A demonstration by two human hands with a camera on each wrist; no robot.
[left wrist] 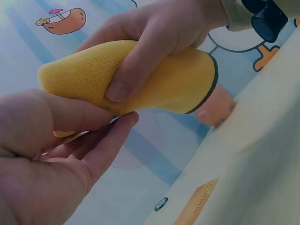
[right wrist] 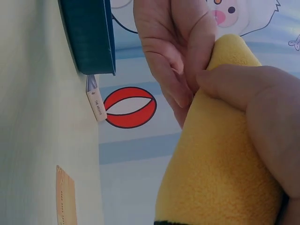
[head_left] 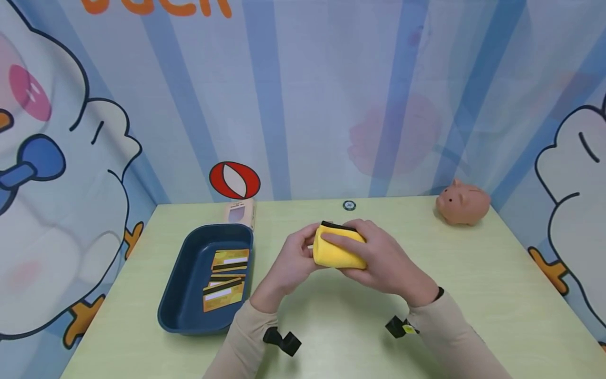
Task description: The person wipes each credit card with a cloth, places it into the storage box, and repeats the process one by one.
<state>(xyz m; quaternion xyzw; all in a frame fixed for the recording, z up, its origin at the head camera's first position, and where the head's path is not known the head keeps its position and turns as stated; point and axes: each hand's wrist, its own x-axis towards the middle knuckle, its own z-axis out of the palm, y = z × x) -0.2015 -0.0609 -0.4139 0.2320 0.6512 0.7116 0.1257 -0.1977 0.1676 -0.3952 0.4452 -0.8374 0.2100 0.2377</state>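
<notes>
Both hands hold a folded yellow cloth [head_left: 338,247] with black edging, raised above the table. My right hand [head_left: 379,258] grips it from the right, thumb laid across its face in the left wrist view. At the cloth's left end, my left hand [head_left: 298,255] pinches with thumb and fingers. In the left wrist view a thin, pale-edged dark thing shows between those fingertips; its kind cannot be told, being mostly covered. Below the hands an orange card [left wrist: 197,201] lies on the table, hidden in the head view.
On the left, a dark blue tray [head_left: 172,310] contains several gold cards [head_left: 222,300]. Behind it is a small pale box [head_left: 240,213]. A round chip [head_left: 349,205] lies near the table's back edge. A pink piggy bank [head_left: 464,204] stands at the back right.
</notes>
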